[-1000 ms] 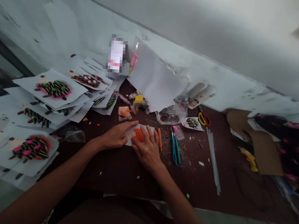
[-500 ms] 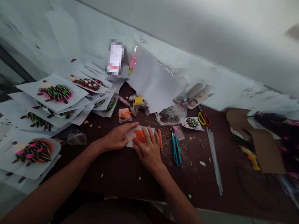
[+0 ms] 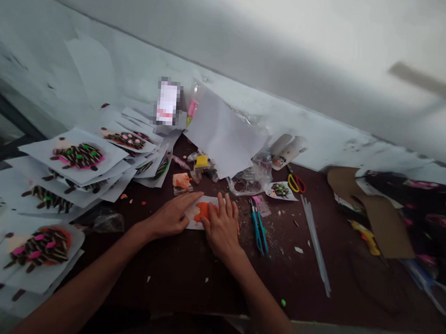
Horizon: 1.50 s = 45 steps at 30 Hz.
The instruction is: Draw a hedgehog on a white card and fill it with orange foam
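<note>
A small white card (image 3: 196,226) lies on the dark table, with a flat patch of orange clay (image 3: 201,212) and a paler area at its left. My left hand (image 3: 171,215) rests along the card's left side, index finger stretched across its upper edge and thumb near the lower one. Flat over the right part of the card lies my right hand (image 3: 223,227), fingers extended, its thumb and index finger touching the orange clay. An orange stick beside the right hand is mostly hidden by it. Just right of that hand are teal-handled pliers (image 3: 258,231).
Stacked sheets with clay hedgehogs (image 3: 79,154) fill the left side. Behind the card are an orange clay packet (image 3: 182,181), a yellow block (image 3: 201,161) and a large white sheet (image 3: 225,132). Scissors (image 3: 296,183), clear sticks (image 3: 315,244) and a yellow glue gun (image 3: 366,237) lie rightward.
The right hand has shifted right over the card, now covering most of the orange stick and baring more of the clay's left edge. The camera view has tilted slightly.
</note>
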{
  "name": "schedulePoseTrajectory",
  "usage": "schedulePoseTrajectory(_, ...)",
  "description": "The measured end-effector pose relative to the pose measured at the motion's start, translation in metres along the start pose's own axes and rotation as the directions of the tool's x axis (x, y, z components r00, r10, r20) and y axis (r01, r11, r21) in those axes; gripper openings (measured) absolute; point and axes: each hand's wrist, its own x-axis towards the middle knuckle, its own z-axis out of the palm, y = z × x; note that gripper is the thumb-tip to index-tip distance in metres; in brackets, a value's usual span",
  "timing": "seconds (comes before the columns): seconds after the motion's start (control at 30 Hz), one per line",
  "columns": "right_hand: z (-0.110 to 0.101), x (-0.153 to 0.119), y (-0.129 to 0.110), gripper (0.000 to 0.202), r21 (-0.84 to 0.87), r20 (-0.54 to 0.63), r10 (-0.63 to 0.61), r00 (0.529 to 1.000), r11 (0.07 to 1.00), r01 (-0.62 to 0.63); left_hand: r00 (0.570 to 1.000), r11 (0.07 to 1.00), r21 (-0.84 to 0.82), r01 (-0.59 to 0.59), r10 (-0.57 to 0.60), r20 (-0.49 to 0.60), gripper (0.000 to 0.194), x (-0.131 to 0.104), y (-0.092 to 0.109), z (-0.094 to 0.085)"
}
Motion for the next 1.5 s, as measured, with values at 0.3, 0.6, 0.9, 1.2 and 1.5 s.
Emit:
schedulePoseTrajectory(0.3, -0.008, 0.019, -0.010, 0.045, 0.018, 0.019, -0.007, 1.000, 1.000, 0.006, 1.000, 0.993, 0.118, 0.002, -0.001, -0.008, 0.078, 0.008, -0.008, -0.015)
schedulePoseTrajectory(0.6, -0.002, 0.022, -0.022, 0.044, 0.014, -0.017, 0.028, 0.999, 1.000, -0.028, 0.998, 0.999, 0.041, 0.025, -0.023, -0.051, 0.074, 0.008, -0.019, -0.010)
schedulePoseTrajectory(0.9, 0.002, 0.016, -0.018, 0.048, 0.016, -0.023, 0.009, 1.000, 1.000, -0.008, 0.997, 0.999, 0.013, 0.031, -0.030, -0.070, 0.071, 0.008, -0.023, -0.011)
schedulePoseTrajectory(1.2, 0.003, 0.014, -0.014, 0.046, 0.042, -0.035, 0.011, 0.999, 0.999, -0.009, 0.982, 1.000, 0.025, 0.000, 0.005, -0.187, 0.063, 0.003, -0.016, -0.015)
schedulePoseTrajectory(1.5, 0.003, 0.015, -0.009, 0.038, 0.086, -0.075, -0.003, 0.997, 0.996, 0.010, 0.865, 0.986, 0.012, 0.164, -0.138, -0.482, 0.026, 0.006, 0.000, -0.033)
